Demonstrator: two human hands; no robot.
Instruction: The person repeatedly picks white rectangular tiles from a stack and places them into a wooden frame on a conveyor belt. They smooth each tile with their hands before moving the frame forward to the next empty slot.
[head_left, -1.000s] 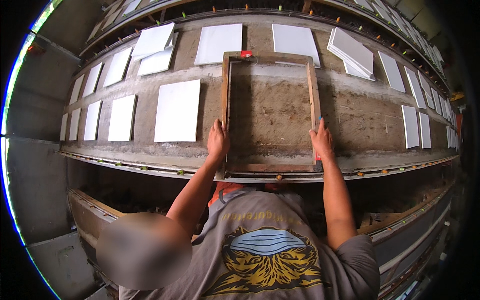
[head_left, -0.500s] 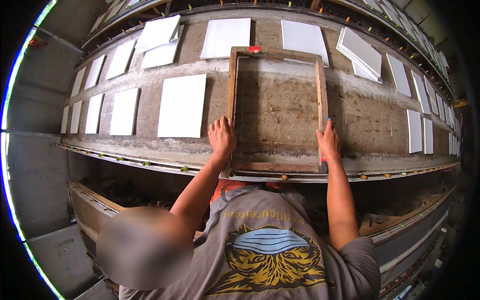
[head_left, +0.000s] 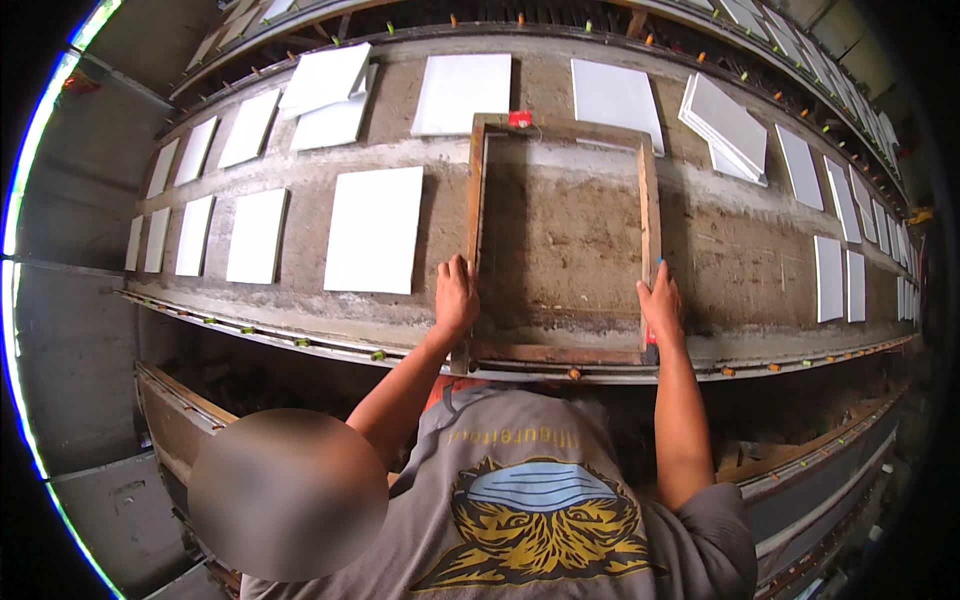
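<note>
A wooden screen-printing frame (head_left: 650, 205) with thin see-through mesh lies over a long, stained table, its near end by the table's front edge. My left hand (head_left: 457, 297) is closed round the near part of its left side. On the right side, my right hand (head_left: 660, 305) grips the frame, the fingers partly hidden. Something small and blue shows at that hand's fingertips; its kind cannot be made out. Red patches mark the frame's far bar and its near right side. A white rectangular sheet (head_left: 375, 230) lies flat to the left of the frame.
More white sheets lie in two rows along the table (head_left: 740, 225). At the back are an overlapping pair (head_left: 330, 100) and a fanned stack (head_left: 725, 125). Small green and orange stops (head_left: 575, 374) line the table's edge rails. Another table stands beyond.
The whole view has shifted, so everything sits slightly lower and further right in the picture. The frame keeps its place on the table, with both hands still on it.
</note>
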